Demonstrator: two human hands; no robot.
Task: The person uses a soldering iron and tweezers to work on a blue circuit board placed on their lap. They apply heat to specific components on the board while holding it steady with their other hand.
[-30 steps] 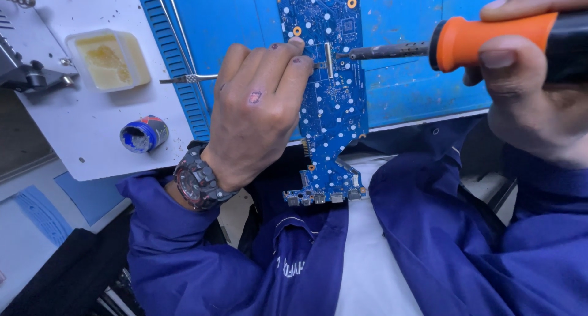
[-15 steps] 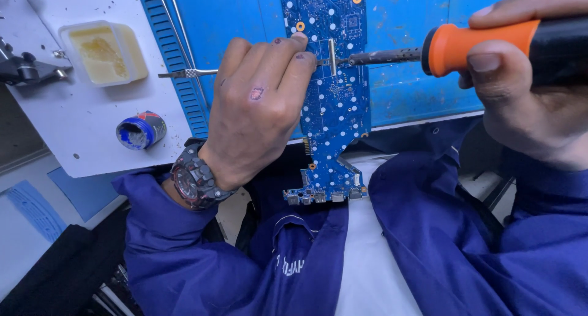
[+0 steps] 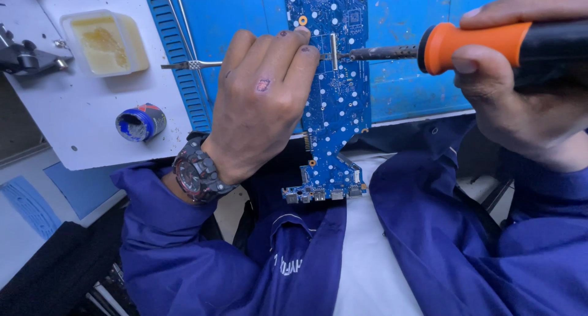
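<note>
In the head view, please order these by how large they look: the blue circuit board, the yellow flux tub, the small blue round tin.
1. blue circuit board, clearly largest, though cut off at the top edge.
2. yellow flux tub.
3. small blue round tin, smallest.

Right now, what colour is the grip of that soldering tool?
Orange collar, black behind it; only the head view shows it.

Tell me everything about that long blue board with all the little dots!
The circuit board is a long, narrow blue board dotted with white spots, tiny parts and gold-ringed holes. It widens at its near end, where a row of small metal sockets sits. It lies on the blue mat, its near end overhanging the person's lap. The left hand rests on its left edge, and the soldering iron tip touches a metal strip.
</note>
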